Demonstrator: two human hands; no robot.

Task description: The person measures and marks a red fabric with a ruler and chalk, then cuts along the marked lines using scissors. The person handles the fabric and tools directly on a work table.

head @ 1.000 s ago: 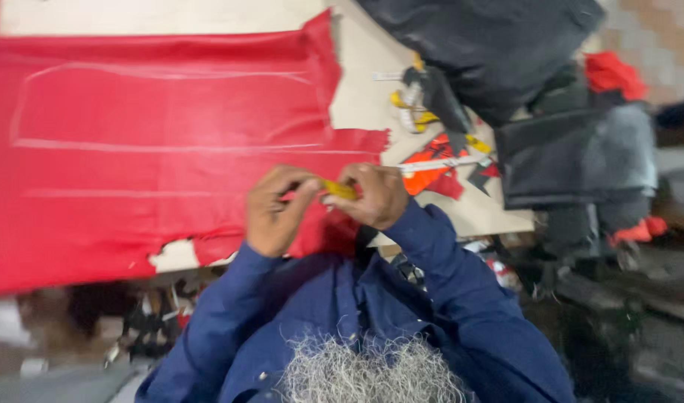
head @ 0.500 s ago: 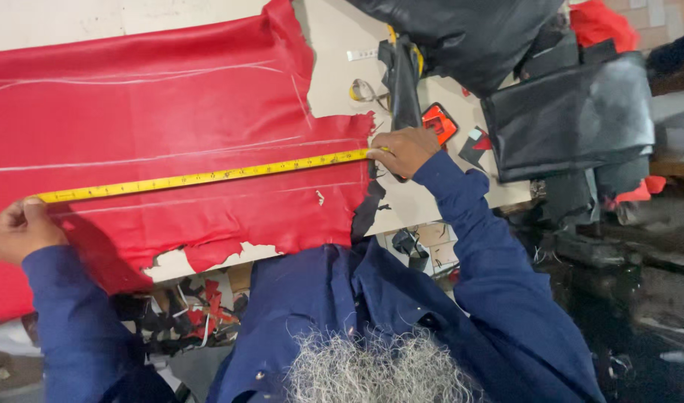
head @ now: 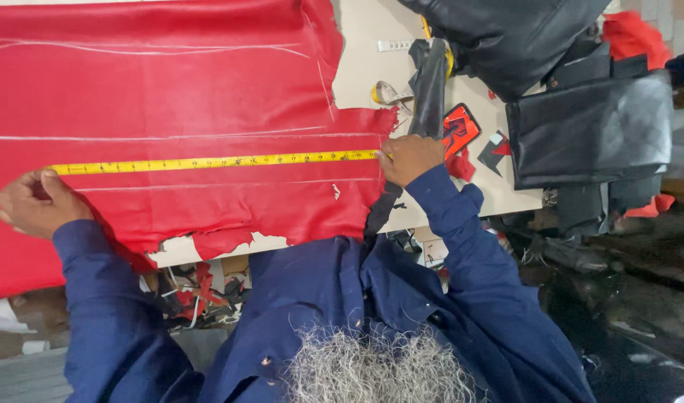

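Stretching a yellow tape measure (head: 215, 160) flat across the red leather (head: 170, 97), left hand (head: 32, 203) & right hand (head: 410, 157) each pinch an end w/ closed fingers; any slack or slip probably skews the reading.

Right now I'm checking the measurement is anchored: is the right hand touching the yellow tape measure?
Touching. The head view shows the right hand pinning the yellow tape measure at the red leather's edge.
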